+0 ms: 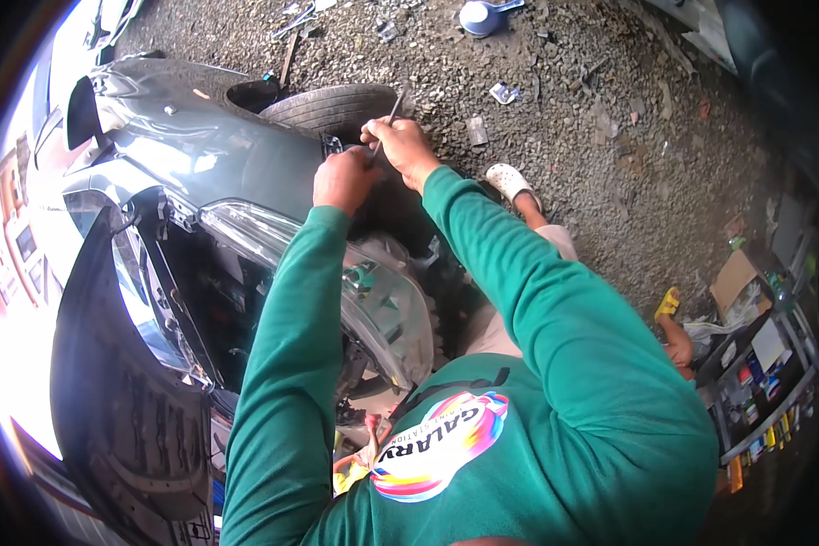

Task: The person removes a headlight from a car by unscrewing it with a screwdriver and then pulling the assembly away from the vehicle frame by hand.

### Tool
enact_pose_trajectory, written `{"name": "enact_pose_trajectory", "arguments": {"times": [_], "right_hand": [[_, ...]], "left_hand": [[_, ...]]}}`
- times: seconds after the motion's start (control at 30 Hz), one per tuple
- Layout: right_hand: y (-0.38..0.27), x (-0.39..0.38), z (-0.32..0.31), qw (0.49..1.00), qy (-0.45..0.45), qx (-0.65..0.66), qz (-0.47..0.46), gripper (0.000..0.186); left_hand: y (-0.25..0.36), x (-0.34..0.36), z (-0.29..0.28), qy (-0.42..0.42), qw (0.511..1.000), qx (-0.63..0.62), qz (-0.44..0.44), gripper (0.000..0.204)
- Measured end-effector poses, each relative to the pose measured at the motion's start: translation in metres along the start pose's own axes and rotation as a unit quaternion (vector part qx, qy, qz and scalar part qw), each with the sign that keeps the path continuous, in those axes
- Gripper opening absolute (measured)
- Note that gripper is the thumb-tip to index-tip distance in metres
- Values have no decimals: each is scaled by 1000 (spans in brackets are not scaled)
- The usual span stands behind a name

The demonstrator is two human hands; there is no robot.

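Observation:
Both my hands are together at the front edge of a dark grey car fender (246,159), beside the tyre (337,111). Between the fingers of my right hand (402,150) is a thin metal rod-like tool (398,103), its upper end sticking out past the fist. The tool's lower end runs toward my left hand (344,180), whose fingers are curled at the fender edge. What the left fingers grip is hidden. A small dark piece (332,144) shows at the fender edge just above that hand. Below my left forearm is a clear headlight lens (387,314).
The car's hood (127,391) stands raised at the left. Gravel with scattered litter covers the ground, with a blue-and-white dipper (480,18) at the top. My white clog (511,180) is near the wheel. A rack of supplies (773,364) and someone's yellow-shod foot (669,302) are at the right.

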State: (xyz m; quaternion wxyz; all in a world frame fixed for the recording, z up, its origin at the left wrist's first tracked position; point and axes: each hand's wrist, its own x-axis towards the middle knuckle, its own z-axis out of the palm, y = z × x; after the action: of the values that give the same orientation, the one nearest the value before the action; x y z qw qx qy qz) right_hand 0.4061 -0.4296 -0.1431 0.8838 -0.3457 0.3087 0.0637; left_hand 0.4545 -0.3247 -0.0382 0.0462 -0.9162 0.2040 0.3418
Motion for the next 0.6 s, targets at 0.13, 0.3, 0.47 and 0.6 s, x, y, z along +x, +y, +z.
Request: {"name": "enact_pose_trajectory", "arguments": {"times": [0.13,0.3,0.47,0.6], "right_hand": [[1,-7,10,1000,-21,-13,-1,24],[0,-6,7,1000,-10,-15,9,25],[8,-5,-3,1000,-4,-2,18,28],[11,2,0,999,-19,-38,8,30]], "left_hand": [[-26,0,26,85,991,-63,84,30],[-6,0,28,42,998,-28,44,26],[-9,2,21,6,999,-36,23,24],[-24,3,5,-45,996,-29,74,25]]}}
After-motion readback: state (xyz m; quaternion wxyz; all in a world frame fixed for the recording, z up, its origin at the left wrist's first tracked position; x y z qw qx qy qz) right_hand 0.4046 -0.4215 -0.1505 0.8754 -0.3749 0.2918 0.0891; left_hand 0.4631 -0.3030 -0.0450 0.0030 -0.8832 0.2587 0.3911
